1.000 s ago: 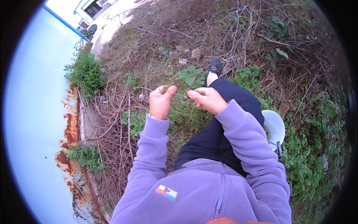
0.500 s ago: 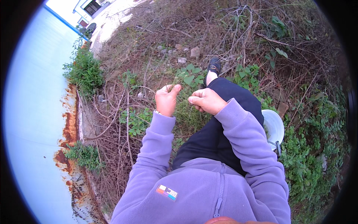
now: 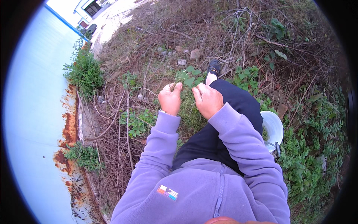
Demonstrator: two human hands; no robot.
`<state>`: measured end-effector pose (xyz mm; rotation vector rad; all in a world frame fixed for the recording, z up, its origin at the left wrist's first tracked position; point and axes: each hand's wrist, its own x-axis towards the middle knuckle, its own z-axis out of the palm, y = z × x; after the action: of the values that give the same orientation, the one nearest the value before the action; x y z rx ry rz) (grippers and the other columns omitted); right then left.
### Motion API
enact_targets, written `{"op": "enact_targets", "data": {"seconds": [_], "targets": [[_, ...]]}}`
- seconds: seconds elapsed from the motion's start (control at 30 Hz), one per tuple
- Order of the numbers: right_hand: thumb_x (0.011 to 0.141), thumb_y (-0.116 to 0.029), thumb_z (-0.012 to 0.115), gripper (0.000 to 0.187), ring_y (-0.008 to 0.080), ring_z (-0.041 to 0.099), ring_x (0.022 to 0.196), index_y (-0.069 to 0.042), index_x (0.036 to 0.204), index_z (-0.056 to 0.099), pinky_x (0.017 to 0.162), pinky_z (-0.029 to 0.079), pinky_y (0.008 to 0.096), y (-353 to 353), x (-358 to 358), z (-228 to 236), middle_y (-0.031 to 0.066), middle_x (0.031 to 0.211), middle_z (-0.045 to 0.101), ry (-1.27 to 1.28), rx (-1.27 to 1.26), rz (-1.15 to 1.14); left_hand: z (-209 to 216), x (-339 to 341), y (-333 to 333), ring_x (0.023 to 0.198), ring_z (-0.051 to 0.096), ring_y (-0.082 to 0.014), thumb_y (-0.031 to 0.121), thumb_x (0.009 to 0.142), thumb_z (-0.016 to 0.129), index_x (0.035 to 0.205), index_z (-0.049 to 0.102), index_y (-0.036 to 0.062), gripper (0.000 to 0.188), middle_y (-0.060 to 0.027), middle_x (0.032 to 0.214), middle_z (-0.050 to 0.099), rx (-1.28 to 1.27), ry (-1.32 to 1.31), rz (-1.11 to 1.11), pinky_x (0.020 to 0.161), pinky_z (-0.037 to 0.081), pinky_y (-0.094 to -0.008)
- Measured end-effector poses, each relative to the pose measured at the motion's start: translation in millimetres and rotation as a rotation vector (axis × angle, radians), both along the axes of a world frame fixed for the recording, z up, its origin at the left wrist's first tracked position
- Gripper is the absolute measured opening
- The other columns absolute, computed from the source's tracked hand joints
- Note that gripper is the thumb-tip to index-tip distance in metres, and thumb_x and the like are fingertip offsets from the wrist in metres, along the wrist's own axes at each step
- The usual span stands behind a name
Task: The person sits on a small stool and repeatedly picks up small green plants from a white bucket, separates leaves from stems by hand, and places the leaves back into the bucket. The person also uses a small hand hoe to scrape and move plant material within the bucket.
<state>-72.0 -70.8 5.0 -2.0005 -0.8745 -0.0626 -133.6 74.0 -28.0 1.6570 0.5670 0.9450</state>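
My left hand (image 3: 170, 98) is raised in front of me with its fingers curled around a small plant stem or sprig that shows above the thumb. My right hand (image 3: 207, 100) is close beside it, fingers bent, touching the green leafy plant (image 3: 190, 77) that rises between both hands. What the right fingers pinch is too small to tell. Both arms are in purple fleece sleeves (image 3: 238, 142). My dark trouser leg (image 3: 238, 100) stretches forward to a black shoe (image 3: 214, 67).
A white bucket (image 3: 274, 128) stands by my right hip among green weeds (image 3: 305, 164). Dry vines and branches (image 3: 123, 123) cover the slope. A pale blue rusty wall (image 3: 33, 123) runs along the left. Stones (image 3: 194, 54) lie ahead.
Both hands have drawn closer together over the leafy plant, the left hand moving right and up. The right hand has shifted slightly left.
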Motion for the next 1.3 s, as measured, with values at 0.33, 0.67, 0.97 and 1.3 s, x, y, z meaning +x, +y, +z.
{"op": "enact_targets", "data": {"seconds": [0.33, 0.67, 0.97, 1.3], "targets": [[0.089, -0.040, 0.053, 0.039, 0.0363, 0.062, 0.075, -0.003, 0.081, 0.061, 0.068, 0.048, 0.0463, -10.1, 4.5, 6.5, 0.0167, 0.078, 0.064, 0.201, -0.285, 0.284, 16.9, -16.3, 30.0, 0.043, 0.039, -0.0031, 0.013, 0.084, 0.068, 0.080, 0.062, 0.0034, 0.012, -0.0026, 0.069, 0.061, -0.416, -0.028, 0.049, 0.037, 0.024, -0.0191], [0.087, -0.036, 0.056, 0.032, 0.0387, 0.062, 0.076, -0.004, 0.084, 0.060, 0.068, 0.049, 0.0472, 1.5, -1.4, -6.7, 0.0203, 0.077, 0.063, 0.109, -0.271, 0.279, 9.3, -16.3, -10.5, 0.064, 0.053, -0.0063, 0.011, 0.083, 0.068, 0.085, 0.067, -0.0008, 0.012, -0.0001, 0.073, 0.063, -0.342, 0.096, -0.143, 0.059, 0.043, -0.0221], [0.088, -0.038, 0.051, 0.030, 0.0333, 0.064, 0.080, -0.012, 0.090, 0.066, 0.071, 0.050, 0.0437, -10.2, -8.7, -2.6, 0.0137, 0.082, 0.066, 0.181, -0.415, 0.542, -42.5, -31.5, 48.7, 0.063, 0.053, -0.0061, 0.016, 0.082, 0.069, 0.088, 0.069, 0.0000, 0.017, -0.0012, 0.071, 0.065, -0.074, 0.342, 0.100, 0.058, 0.043, -0.0243], [0.081, -0.034, 0.064, 0.023, 0.0295, 0.066, 0.077, -0.013, 0.090, 0.070, 0.070, 0.051, 0.0399, -6.0, -8.1, -9.3, 0.0113, 0.083, 0.068, 0.196, -0.195, 0.405, -24.9, -42.9, 28.9, 0.064, 0.053, -0.0054, 0.019, 0.081, 0.071, 0.086, 0.066, 0.0004, 0.020, -0.0005, 0.072, 0.065, -0.110, 0.272, -0.112, 0.061, 0.044, -0.0234]]}}
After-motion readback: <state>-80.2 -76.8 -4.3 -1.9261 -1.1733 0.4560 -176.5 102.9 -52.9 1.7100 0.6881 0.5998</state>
